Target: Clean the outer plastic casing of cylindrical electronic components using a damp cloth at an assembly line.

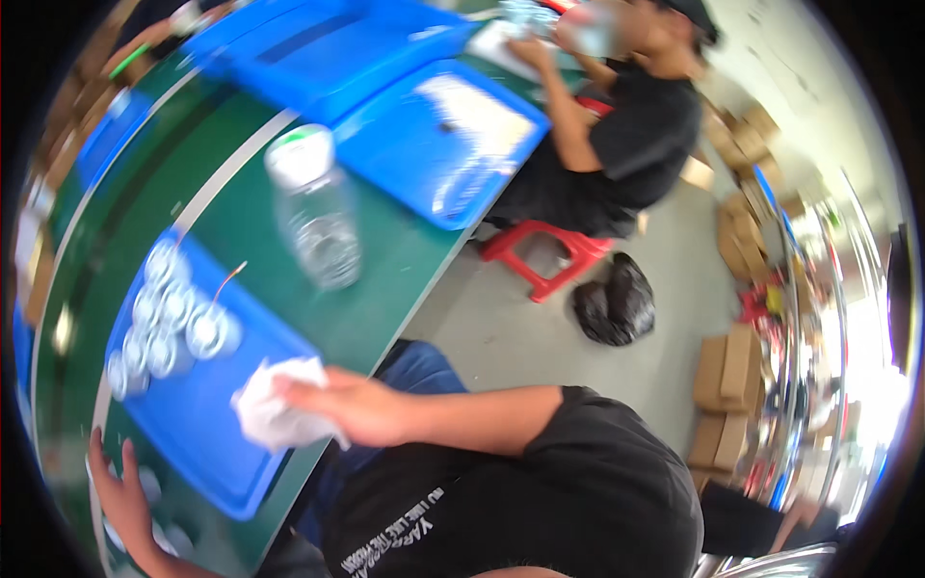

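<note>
My right hand (366, 407) is closed around a crumpled white cloth or tissue (275, 409), above the near edge of a shallow blue tray (217, 438). Toward the tray's far left end, a cluster of several small round white and pale-blue parts (164, 323) stands close together; a thin reddish wire sticks up from one of them. At the lower left my left hand (125, 496) has its fingers spread, beside more round pale parts (149, 482) on the green table. The hand partly hides those parts, and I see nothing held in it.
A clear plastic jar (323, 231) with a white and green lid stands on the green table (241, 241). Beyond it are larger blue trays (424, 144). A seated co-worker (636, 125) is at the far right side, on a red stool (549, 252). A black bag (617, 301) and cardboard boxes (727, 371) are on the floor.
</note>
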Motion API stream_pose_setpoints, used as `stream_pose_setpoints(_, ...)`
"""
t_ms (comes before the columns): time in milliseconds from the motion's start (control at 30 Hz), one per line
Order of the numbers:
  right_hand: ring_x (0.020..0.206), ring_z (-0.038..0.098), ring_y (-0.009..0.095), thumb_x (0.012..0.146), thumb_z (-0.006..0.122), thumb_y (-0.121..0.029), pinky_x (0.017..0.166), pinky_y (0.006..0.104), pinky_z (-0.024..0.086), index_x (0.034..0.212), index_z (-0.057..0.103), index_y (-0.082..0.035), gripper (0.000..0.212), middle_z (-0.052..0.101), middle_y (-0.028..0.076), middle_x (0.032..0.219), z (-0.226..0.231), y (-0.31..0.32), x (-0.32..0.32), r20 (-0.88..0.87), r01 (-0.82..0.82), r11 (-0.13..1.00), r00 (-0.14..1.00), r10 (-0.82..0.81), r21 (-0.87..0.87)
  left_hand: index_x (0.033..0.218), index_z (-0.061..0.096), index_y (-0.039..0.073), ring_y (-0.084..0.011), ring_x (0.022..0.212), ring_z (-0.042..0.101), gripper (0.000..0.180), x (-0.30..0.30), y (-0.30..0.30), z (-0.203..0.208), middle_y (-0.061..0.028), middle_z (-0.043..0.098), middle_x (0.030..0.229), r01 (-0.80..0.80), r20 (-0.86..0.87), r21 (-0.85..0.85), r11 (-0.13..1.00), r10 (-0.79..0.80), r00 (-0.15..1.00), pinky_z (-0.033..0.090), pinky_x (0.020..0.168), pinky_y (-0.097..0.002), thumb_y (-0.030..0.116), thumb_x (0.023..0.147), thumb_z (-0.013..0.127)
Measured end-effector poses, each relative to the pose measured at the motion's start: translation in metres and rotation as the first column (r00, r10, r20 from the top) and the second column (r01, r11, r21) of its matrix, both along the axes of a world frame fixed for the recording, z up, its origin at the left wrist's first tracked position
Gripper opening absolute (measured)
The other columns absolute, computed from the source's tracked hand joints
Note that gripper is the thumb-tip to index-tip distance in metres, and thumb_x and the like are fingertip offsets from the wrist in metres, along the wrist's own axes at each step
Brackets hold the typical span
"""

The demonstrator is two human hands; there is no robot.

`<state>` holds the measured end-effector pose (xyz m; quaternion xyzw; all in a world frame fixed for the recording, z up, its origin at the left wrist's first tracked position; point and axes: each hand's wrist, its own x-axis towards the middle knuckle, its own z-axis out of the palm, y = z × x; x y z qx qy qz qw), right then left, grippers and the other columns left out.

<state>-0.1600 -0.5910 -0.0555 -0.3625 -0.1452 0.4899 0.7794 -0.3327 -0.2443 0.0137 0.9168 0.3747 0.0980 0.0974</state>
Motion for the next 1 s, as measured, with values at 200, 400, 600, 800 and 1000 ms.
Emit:
stream_pose_setpoints(200, 0.109, 0.058, 0.016, 0.101, 0.042, -0.058, 0.096, 0.0324, 0.045, 0.126, 0.059, -0.006, 0.061, 0.063, 0.005, 0.117, 0.017, -0.017, -0.015, 0.148, -0.042, 0.996, 0.988, 0.053, -0.078, 0.148, 0.041, 0.011, -0.0306, 0.117, 0.050, 0.065, 0.098, -0.009, -0.015, -0.0124, 0.045, 0.147, 0.346, 0.183, -0.108, 0.932, -0.323, 0.928, 0.040, 0.103, -0.0398, 0.011, 0.089, 0.066)
stream_pose_setpoints(400, 0.107, 0.059, 0.016, 0.101, 0.038, -0.060, 0.095, 0.0325, 0.046, 0.122, 0.059, -0.004, 0.064, 0.064, 0.006, 0.115, 0.008, -0.032, -0.018, 0.208, -0.072, 0.993, 0.974, 0.090, -0.093, 0.140, 0.047, 0.003, -0.0351, 0.122, 0.050, 0.064, 0.106, 0.047, -0.040, -0.0173, 0.051, 0.135, 0.410, -0.097, 0.074, 0.909, -0.402, 0.910, 0.040, 0.104, -0.0406, -0.001, 0.080, 0.069)
stream_pose_setpoints(600, 0.105, 0.060, 0.013, 0.103, 0.042, -0.054, 0.093, 0.0302, 0.046, 0.123, 0.061, -0.006, 0.056, 0.066, 0.004, 0.116, 0.005, -0.034, -0.017, 0.148, -0.098, 0.989, 0.982, 0.113, -0.107, 0.140, 0.048, 0.009, -0.0283, 0.108, 0.059, 0.064, 0.064, -0.006, -0.023, -0.0126, 0.057, 0.128, 0.289, 0.054, -0.038, 0.957, -0.287, 0.957, 0.046, 0.094, -0.0371, -0.002, 0.081, 0.071)
stream_pose_setpoints(800, 0.107, 0.058, 0.011, 0.104, 0.043, -0.048, 0.097, 0.0278, 0.043, 0.128, 0.060, -0.006, 0.051, 0.065, 0.003, 0.117, 0.010, -0.019, -0.011, 0.147, -0.102, 0.989, 0.982, 0.117, -0.104, 0.142, 0.043, 0.011, -0.0163, 0.099, 0.058, 0.061, 0.002, -0.104, 0.007, -0.0102, 0.055, 0.126, 0.287, 0.595, -0.484, 0.826, 0.070, 0.801, 0.047, 0.071, -0.0247, 0.004, 0.087, 0.066)
stream_pose_setpoints(1000, 0.108, 0.062, 0.015, 0.104, 0.051, -0.033, 0.095, 0.0309, 0.048, 0.132, 0.054, -0.002, 0.042, 0.064, 0.007, 0.120, 0.012, -0.007, -0.013, -0.053, 0.097, 0.977, 0.993, -0.109, -0.192, 0.144, 0.031, 0.007, -0.0259, 0.104, 0.057, 0.087, -0.006, -0.172, -0.026, -0.0149, 0.047, 0.133, 0.632, 0.723, -0.688, 0.356, 0.414, 0.553, 0.049, 0.069, -0.0294, 0.031, 0.075, 0.076)
